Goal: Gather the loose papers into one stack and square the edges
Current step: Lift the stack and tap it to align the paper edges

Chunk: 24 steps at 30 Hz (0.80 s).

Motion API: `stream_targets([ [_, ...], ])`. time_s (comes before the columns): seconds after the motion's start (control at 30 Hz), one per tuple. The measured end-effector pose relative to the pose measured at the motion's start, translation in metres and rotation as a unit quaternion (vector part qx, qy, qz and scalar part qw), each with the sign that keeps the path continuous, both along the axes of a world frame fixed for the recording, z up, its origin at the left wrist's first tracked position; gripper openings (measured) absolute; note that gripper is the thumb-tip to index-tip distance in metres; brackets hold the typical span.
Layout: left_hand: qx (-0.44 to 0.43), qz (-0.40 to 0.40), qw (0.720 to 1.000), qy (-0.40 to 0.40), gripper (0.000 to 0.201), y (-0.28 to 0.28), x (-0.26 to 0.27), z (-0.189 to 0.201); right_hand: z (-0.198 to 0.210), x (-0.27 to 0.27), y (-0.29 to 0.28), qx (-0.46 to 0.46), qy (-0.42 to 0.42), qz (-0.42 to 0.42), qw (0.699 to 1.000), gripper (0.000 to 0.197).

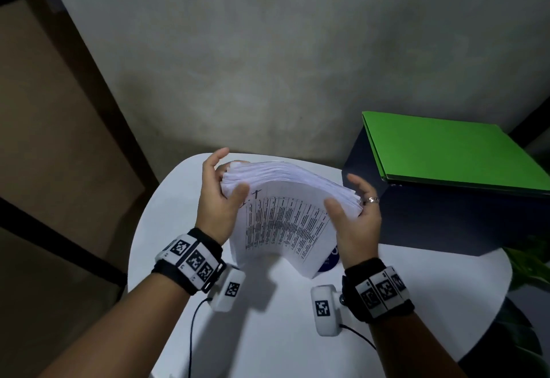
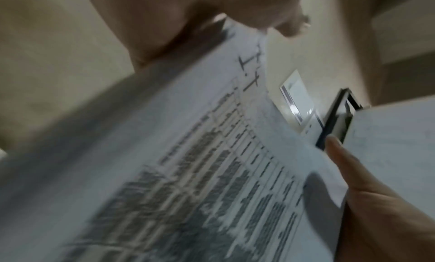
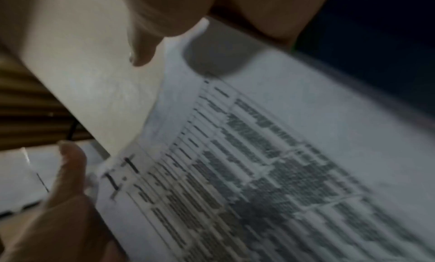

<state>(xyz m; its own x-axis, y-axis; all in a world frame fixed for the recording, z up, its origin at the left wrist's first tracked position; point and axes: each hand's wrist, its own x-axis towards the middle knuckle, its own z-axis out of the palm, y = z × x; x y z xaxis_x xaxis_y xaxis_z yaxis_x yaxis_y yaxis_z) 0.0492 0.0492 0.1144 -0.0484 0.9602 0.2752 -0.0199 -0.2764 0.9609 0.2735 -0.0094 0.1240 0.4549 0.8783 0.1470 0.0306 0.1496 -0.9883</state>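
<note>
- The stack of papers (image 1: 285,217) is held between both hands above the white table (image 1: 268,333), standing on its lower edge, which looks to rest on or just over the tabletop; the sheets bow toward the camera and the top edge is fanned and uneven
- The front sheet carries a printed table with handwriting at its upper left corner; both wrist views show that print, blurred
- The left hand (image 1: 218,199) grips the stack's left side, thumb curled onto the front sheet and fingers behind
- The right hand (image 1: 355,220) grips the right side the same way, thumb on the front, fingers wrapped round the edge, a ring (image 1: 370,200) on one finger
- Both wrists wear black bands with square-patterned markers and a small white camera unit with a cable
- A dark blue disc (image 1: 329,261) lies on the table under the stack's right corner
- To the right stands a dark box (image 1: 431,222) with a green folder (image 1: 452,154) on top; green leaves (image 1: 529,258) show beside it
</note>
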Motion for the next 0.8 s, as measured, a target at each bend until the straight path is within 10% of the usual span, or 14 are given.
stream_targets([
  [0.07,-0.030,-0.037,0.999,0.019,0.089,0.001,-0.008,-0.006,-0.006,0.004,-0.002,-0.031,0.006,0.031,0.999,0.050],
  [0.23,-0.025,0.005,0.998,0.053,0.025,0.002,0.000,0.008,-0.005,0.005,0.002,-0.053,0.021,-0.003,0.998,0.023],
  [0.4,-0.066,-0.095,0.993,0.005,0.077,0.001,-0.010,-0.004,-0.009,0.014,-0.006,-0.030,-0.006,0.051,0.998,0.056],
  [0.63,-0.043,-0.048,0.998,0.015,0.035,-0.001,-0.003,0.021,0.002,0.005,-0.008,-0.016,0.026,0.014,0.999,0.027],
  [0.8,-0.039,-0.119,0.992,0.008,0.072,-0.001,-0.020,0.003,-0.002,0.021,-0.015,-0.006,-0.022,0.079,0.997,0.072],
])
